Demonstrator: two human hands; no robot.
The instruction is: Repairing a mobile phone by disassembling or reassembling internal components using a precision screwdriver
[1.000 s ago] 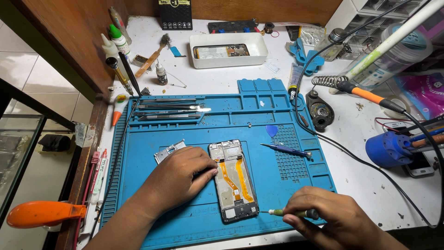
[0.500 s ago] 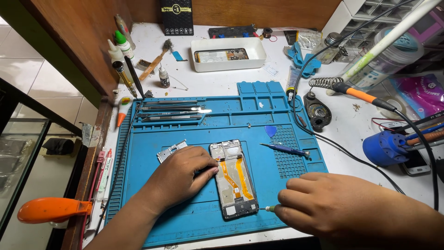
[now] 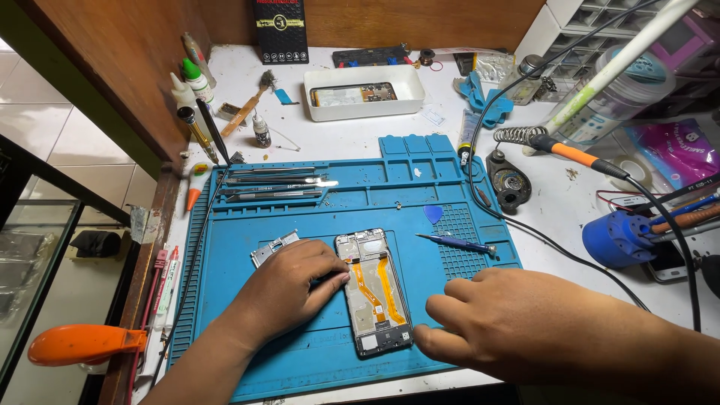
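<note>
Phone (image 3: 373,292), opened with its back off and orange ribbon cables showing, lies on the blue mat (image 3: 300,210), long axis running away from the person and tilted slightly. The left hand (image 3: 289,289) lies flat at its left edge, fingers spread and pressing against the frame. The right hand (image 3: 510,319) sits just beside the phone's lower right corner, fingers curled together; whether they pinch anything I cannot tell. A small metal plate (image 3: 274,248) lies above the left hand. A blue screwdriver (image 3: 457,243) rests to the right, with open mat between.
</note>
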